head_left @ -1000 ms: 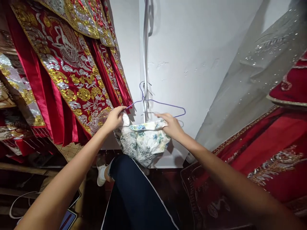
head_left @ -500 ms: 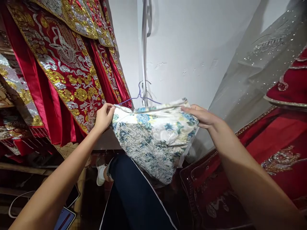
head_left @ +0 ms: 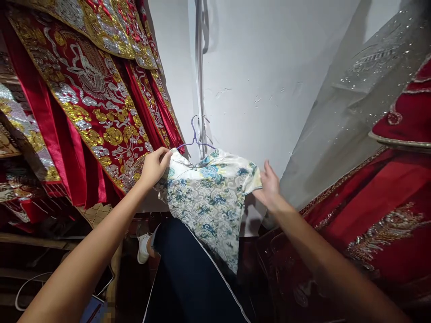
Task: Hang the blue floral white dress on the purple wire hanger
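In the head view, a floral shirt (head_left: 208,202) is hanging in the middle of the scene on a purple hanger (head_left: 194,138), whose hook is sitting at a metal pole (head_left: 198,67) near a white wall (head_left: 256,54). The left hand (head_left: 155,167) is pinching the shirt's shoulder on the left, its fingers clamping together on the cloth. The right hand (head_left: 269,187) is lying against the sleeve end on the right; one digit is pointing up, apart from the cloth, while the sleeve is partly hiding the rest, so I cannot tell whether they are gripping it. On the left, a red embroidered robe (head_left: 97,98) is hanging; on the right, a sparkling sheer cloth (head_left: 357,72) is hanging near a red beaded garment (head_left: 373,193)
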`<state>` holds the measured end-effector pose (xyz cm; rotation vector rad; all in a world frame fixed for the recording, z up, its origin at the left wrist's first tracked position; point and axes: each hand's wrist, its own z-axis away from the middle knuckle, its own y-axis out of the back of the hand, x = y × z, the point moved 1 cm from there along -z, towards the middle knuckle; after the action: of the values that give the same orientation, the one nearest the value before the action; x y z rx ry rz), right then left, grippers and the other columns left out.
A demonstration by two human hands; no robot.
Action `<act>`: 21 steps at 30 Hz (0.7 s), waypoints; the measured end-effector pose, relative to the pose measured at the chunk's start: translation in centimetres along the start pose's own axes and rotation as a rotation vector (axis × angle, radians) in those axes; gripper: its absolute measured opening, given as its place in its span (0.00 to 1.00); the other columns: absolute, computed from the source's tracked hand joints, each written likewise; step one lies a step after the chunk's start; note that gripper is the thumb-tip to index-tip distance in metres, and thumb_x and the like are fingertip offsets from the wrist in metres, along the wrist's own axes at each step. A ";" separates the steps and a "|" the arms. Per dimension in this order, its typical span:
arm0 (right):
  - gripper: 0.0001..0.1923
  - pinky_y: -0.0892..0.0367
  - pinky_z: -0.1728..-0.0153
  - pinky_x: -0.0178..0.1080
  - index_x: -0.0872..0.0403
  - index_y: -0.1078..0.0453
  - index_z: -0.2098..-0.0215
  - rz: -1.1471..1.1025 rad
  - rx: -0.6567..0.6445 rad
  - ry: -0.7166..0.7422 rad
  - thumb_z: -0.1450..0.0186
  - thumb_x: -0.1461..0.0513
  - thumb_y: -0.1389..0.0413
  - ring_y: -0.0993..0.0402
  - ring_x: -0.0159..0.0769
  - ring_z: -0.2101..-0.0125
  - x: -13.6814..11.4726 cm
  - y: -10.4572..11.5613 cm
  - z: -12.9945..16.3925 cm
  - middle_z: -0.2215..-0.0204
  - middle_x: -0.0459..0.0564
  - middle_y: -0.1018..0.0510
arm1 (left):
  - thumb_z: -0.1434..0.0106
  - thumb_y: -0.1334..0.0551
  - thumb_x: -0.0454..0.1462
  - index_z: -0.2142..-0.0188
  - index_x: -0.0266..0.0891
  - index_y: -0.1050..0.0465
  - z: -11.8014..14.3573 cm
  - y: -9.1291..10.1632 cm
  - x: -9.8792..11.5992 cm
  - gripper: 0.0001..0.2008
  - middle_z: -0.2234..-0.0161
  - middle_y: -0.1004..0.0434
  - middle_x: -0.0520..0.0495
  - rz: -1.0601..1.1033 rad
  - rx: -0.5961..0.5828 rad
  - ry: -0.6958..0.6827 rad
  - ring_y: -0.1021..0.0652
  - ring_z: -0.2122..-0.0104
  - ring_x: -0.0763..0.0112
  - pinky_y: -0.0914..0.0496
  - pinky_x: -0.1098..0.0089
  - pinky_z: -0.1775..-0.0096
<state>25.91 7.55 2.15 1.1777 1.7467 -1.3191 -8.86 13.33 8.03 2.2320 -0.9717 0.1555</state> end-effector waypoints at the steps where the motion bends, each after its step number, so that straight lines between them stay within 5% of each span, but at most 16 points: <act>1: 0.36 0.31 0.49 0.58 0.55 0.28 0.48 -0.022 -0.035 -0.008 0.36 0.37 0.51 0.27 0.57 0.47 -1.1 0.0 -0.4 0.53 0.59 0.21 | 0.31 0.45 0.44 0.62 0.39 0.26 0.0 0.1 0.1 0.14 0.67 0.21 0.48 -0.012 0.004 0.002 0.25 0.70 0.68 0.37 0.70 0.66; 7: 0.44 0.36 0.42 0.57 0.53 0.32 0.41 -0.051 -0.343 0.098 0.38 0.32 0.57 0.30 0.53 0.43 -7.0 -5.0 -0.9 0.51 0.57 0.21 | 0.32 0.44 0.49 0.68 0.39 0.30 -1.3 0.4 -0.1 0.16 0.74 0.27 0.49 -0.098 0.069 0.143 0.30 0.73 0.67 0.41 0.69 0.70; 10: 0.43 0.37 0.42 0.57 0.54 0.29 0.42 0.161 -0.576 0.081 0.35 0.34 0.63 0.30 0.52 0.43 -6.9 -7.3 0.3 0.51 0.58 0.21 | 0.33 0.44 0.52 0.74 0.39 0.33 -1.2 0.7 -0.4 0.21 0.78 0.32 0.50 -0.043 0.036 0.177 0.32 0.76 0.69 0.41 0.69 0.71; 12: 0.36 0.39 0.41 0.57 0.52 0.28 0.43 0.465 -0.686 0.129 0.33 0.38 0.57 0.30 0.51 0.43 -5.2 -7.5 1.1 0.48 0.57 0.23 | 0.31 0.47 0.52 0.72 0.39 0.30 -0.5 0.7 0.0 0.22 0.75 0.27 0.49 0.124 -0.010 0.163 0.28 0.72 0.68 0.36 0.69 0.68; 14: 0.29 0.42 0.38 0.57 0.49 0.32 0.39 0.819 -0.661 0.268 0.33 0.45 0.48 0.34 0.50 0.41 -2.8 -7.0 1.6 0.43 0.56 0.27 | 0.30 0.49 0.54 0.68 0.38 0.27 0.4 0.5 1.4 0.24 0.69 0.23 0.46 0.302 -0.089 0.115 0.24 0.66 0.66 0.32 0.68 0.62; 19: 0.55 0.55 0.34 0.61 0.51 0.66 0.26 1.287 -0.434 0.596 0.41 0.51 0.37 0.61 0.57 0.30 3.2 -7.4 1.2 0.28 0.60 0.59 | 0.30 0.53 0.57 0.61 0.40 0.24 2.2 -0.4 8.4 0.28 0.57 0.20 0.42 0.614 -0.249 -0.015 0.22 0.53 0.60 0.30 0.59 0.47; 21: 0.55 0.61 0.33 0.61 0.51 0.68 0.27 1.323 -0.361 0.701 0.40 0.51 0.38 0.65 0.57 0.30 4.2 -8.4 1.0 0.28 0.60 0.60 | 0.30 0.58 0.58 0.60 0.41 0.24 2.4 -0.7 11.3 0.32 0.54 0.21 0.41 0.746 -0.295 0.010 0.22 0.50 0.59 0.30 0.57 0.46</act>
<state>16.56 6.99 1.40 2.0962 0.9975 0.2100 -0.73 5.37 9.88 1.5176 -1.6624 0.3277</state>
